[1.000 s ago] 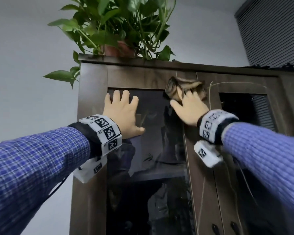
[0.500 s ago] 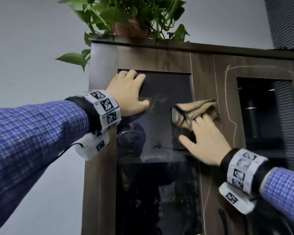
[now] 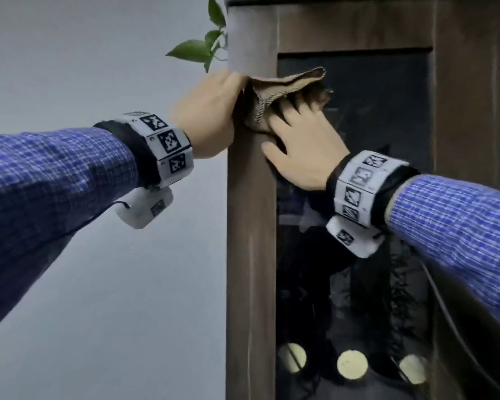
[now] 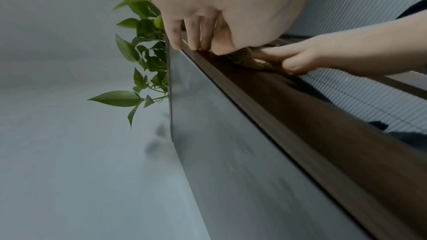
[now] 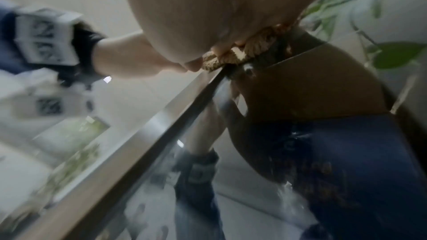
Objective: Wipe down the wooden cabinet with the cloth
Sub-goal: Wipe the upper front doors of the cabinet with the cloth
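Note:
The dark wooden cabinet [image 3: 251,255] fills the right half of the head view, its left front post running top to bottom. A tan woven cloth [image 3: 283,85] lies bunched against that post and the glass edge. My right hand [image 3: 303,142] presses on the cloth with its fingers stretched out over it. My left hand [image 3: 205,111] rests on the cabinet's left corner beside the cloth, with its fingertips [image 4: 194,43] touching the edge. The left wrist view shows the cloth [image 4: 242,57] under the right hand [image 4: 312,56]. The right wrist view is blurred, with the cloth [image 5: 261,43] under the palm.
Green plant leaves [image 3: 191,50] hang past the cabinet's upper left corner. The dark glass door panel [image 3: 358,111] lies right of the post, with pale round lids [image 3: 352,363] behind it low down. A grey wall [image 3: 98,284] lies to the left. A cable [image 3: 451,313] trails from my right wrist.
My right hand slid the cloth left, from the middle post across the glass to the left post. My left hand left the glass and moved to the cabinet's left corner.

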Demonstrator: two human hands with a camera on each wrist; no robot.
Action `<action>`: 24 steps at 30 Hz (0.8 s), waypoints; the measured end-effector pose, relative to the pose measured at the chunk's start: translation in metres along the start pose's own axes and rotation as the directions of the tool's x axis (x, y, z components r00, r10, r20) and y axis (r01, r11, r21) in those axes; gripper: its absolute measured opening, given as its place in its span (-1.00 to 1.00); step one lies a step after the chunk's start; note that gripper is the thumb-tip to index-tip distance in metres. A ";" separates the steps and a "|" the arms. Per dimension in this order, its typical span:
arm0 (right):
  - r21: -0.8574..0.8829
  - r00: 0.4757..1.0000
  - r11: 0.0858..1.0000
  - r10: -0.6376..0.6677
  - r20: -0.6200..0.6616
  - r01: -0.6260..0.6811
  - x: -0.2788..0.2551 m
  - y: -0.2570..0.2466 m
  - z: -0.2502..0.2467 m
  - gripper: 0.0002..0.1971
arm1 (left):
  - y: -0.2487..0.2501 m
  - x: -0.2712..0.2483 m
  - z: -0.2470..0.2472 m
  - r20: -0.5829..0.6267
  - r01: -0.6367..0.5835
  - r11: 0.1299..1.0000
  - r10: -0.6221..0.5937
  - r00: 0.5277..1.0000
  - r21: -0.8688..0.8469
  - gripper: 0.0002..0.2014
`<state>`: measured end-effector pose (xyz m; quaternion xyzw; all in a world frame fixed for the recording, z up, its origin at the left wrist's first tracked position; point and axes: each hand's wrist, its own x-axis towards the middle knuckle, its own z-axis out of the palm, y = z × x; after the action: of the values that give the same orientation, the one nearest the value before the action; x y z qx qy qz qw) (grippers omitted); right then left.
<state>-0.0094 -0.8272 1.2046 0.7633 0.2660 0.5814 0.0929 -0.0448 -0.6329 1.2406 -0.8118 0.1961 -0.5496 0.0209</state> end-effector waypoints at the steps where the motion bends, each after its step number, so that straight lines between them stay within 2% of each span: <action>1: -0.014 0.999 0.999 -0.043 0.002 0.043 -0.013 -0.004 0.003 -0.42 | 0.000 -0.002 0.003 -0.006 -0.027 1.000 0.027 1.000 0.008 -0.54; 3: -0.010 0.985 0.986 -0.166 0.048 0.167 -0.048 -0.022 0.013 -0.41 | 0.002 -0.009 0.011 -0.011 -0.050 0.998 0.050 0.999 0.031 -0.53; 5: 0.070 0.945 0.955 -0.297 0.141 0.289 -0.098 -0.054 0.025 -0.39 | 0.006 -0.017 0.018 0.007 -0.070 0.996 0.070 0.998 0.047 -0.41; 7: 0.164 0.876 0.914 -0.404 0.266 0.371 -0.147 -0.085 0.034 -0.37 | 0.007 -0.026 0.023 0.044 -0.040 0.994 0.036 0.998 0.103 -0.31; 9: 0.226 0.768 0.879 -0.477 0.427 0.421 -0.184 -0.108 0.040 -0.37 | 0.018 -0.032 0.025 0.023 -0.028 0.982 0.024 0.999 0.186 -0.26; 10: 0.245 0.725 0.865 -0.500 0.473 0.437 -0.194 -0.114 0.041 -0.39 | 0.023 -0.036 0.028 0.015 -0.018 0.977 0.015 1.000 0.214 -0.24; 11: 0.263 0.707 0.852 -0.522 0.477 0.453 -0.195 -0.116 0.041 -0.40 | 0.022 -0.038 0.030 0.013 -0.012 0.972 0.009 1.000 0.235 -0.22; 12: 0.267 0.714 0.844 -0.536 0.451 0.465 -0.188 -0.114 0.040 -0.43 | 0.021 -0.041 0.026 0.016 -0.005 0.973 0.002 1.000 0.231 -0.22; 13: 0.256 0.747 0.848 -0.530 0.402 0.464 -0.177 -0.109 0.038 -0.47 | 0.023 -0.041 0.025 0.024 0.007 0.975 -0.013 1.000 0.224 -0.23; 15: 0.175 0.860 0.897 -0.439 0.261 0.405 -0.141 -0.093 0.034 -0.48 | 0.027 -0.041 0.020 0.060 0.070 0.980 -0.082 0.995 0.184 -0.35; 16: 0.116 0.902 0.927 -0.375 0.214 0.358 -0.122 -0.084 0.031 -0.44 | 0.029 -0.042 0.031 -0.001 0.141 0.969 -0.144 0.990 0.200 -0.45; 17: 0.061 0.929 0.950 -0.313 0.197 0.307 -0.106 -0.078 0.028 -0.38 | 0.034 -0.047 0.040 -0.102 0.235 0.927 -0.213 0.972 0.293 -0.54; 18: 0.035 0.945 0.965 -0.260 0.199 0.259 -0.097 -0.077 0.028 -0.31 | 0.043 -0.070 0.062 0.119 0.259 0.930 -0.297 0.947 0.261 -0.60; 19: 0.034 0.951 0.974 -0.226 0.212 0.224 -0.095 -0.079 0.030 -0.26 | 0.051 -0.078 0.097 0.114 0.353 0.920 -0.374 0.920 0.169 -0.66; 20: 0.041 0.952 0.978 -0.210 0.221 0.207 -0.099 -0.083 0.032 -0.23 | 0.059 -0.082 0.119 0.062 0.378 0.919 -0.386 0.921 0.111 -0.68; 21: 0.053 0.950 0.977 -0.214 0.227 0.208 -0.109 -0.089 0.035 -0.21 | 0.057 -0.083 0.123 0.097 0.324 0.941 -0.333 0.938 0.093 -0.69; 22: 0.068 0.944 0.972 -0.235 0.230 0.225 -0.123 -0.096 0.038 -0.20 | 0.045 -0.089 0.113 0.285 0.253 0.964 -0.264 0.921 0.078 -0.66; 23: 0.093 0.933 0.963 -0.267 0.242 0.252 -0.141 -0.104 0.042 -0.20 | 0.038 -0.090 0.085 0.454 0.307 0.950 -0.296 0.840 0.052 -0.61; 24: 0.135 0.913 0.951 -0.306 0.269 0.279 -0.162 -0.113 0.047 -0.22 | 0.035 -0.089 0.057 0.394 0.296 0.949 -0.314 0.864 0.107 -0.59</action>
<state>-0.0288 -0.8074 1.0035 0.7943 0.3879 0.4312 0.1806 -0.0327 -0.6457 1.1310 -0.9282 0.0449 -0.3693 -0.0085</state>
